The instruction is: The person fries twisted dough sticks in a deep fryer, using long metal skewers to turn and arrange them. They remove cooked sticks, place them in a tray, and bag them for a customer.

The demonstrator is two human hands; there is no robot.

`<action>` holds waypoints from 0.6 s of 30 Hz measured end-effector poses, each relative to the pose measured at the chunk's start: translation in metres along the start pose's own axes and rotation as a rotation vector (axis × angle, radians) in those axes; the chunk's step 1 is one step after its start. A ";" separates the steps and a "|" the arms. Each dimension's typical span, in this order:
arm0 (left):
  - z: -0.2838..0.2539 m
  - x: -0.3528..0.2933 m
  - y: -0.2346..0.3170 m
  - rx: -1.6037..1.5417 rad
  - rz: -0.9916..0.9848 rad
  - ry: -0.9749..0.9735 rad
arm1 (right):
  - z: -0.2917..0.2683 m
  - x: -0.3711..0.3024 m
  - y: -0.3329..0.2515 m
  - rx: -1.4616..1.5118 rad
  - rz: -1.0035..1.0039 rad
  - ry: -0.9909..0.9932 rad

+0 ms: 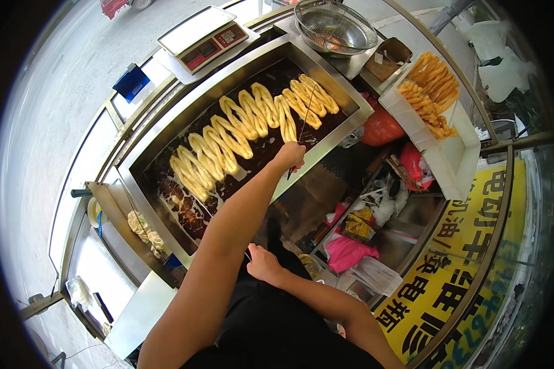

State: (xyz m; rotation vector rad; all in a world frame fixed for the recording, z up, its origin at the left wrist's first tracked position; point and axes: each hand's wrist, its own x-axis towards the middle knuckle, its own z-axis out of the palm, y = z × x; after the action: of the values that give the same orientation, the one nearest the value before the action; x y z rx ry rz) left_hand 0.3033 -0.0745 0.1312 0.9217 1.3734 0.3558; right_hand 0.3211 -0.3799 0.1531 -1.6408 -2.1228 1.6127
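My left hand (290, 157) is closed round a thin dark metal rod (310, 101), which slants up over the frying dough. It is above the near edge of a long rectangular metal fryer (332, 146) of dark oil. Golden twisted dough sticks (232, 120) float there in a row, paler on the left and browner at the far right. One piece (285, 120) lies beside the rod. Lower down, close to my body, my right hand (264, 264) is closed on a thin rod; its middle is hidden behind my left forearm.
A scale (206, 46) and a wire strainer over a metal bowl (335, 29) stand behind the fryer. At right, a white box (452, 166) holds fried dough sticks (434, 92). Raw dough (144, 232) lies at left. Pink bags (349, 251) sit on a lower shelf.
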 end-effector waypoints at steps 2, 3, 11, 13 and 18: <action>0.001 0.005 0.003 0.038 -0.028 -0.003 | -0.004 0.004 0.002 -0.001 -0.010 -0.012; 0.000 0.006 0.002 0.062 -0.037 0.005 | -0.007 0.005 0.002 -0.007 -0.015 -0.019; 0.013 0.006 0.015 0.009 0.008 -0.058 | -0.013 0.018 0.010 0.008 -0.019 -0.041; 0.018 0.020 0.019 -0.287 -0.104 -0.130 | 0.032 0.033 0.050 -0.024 -0.201 0.052; 0.003 0.011 0.015 -0.721 -0.066 -0.417 | 0.030 0.037 0.052 0.003 -0.183 0.004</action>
State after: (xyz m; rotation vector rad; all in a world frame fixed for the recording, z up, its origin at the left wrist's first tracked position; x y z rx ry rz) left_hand 0.3124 -0.0581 0.1344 0.3194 0.7915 0.5274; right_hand 0.3245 -0.3787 0.0830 -1.3996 -2.1941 1.5552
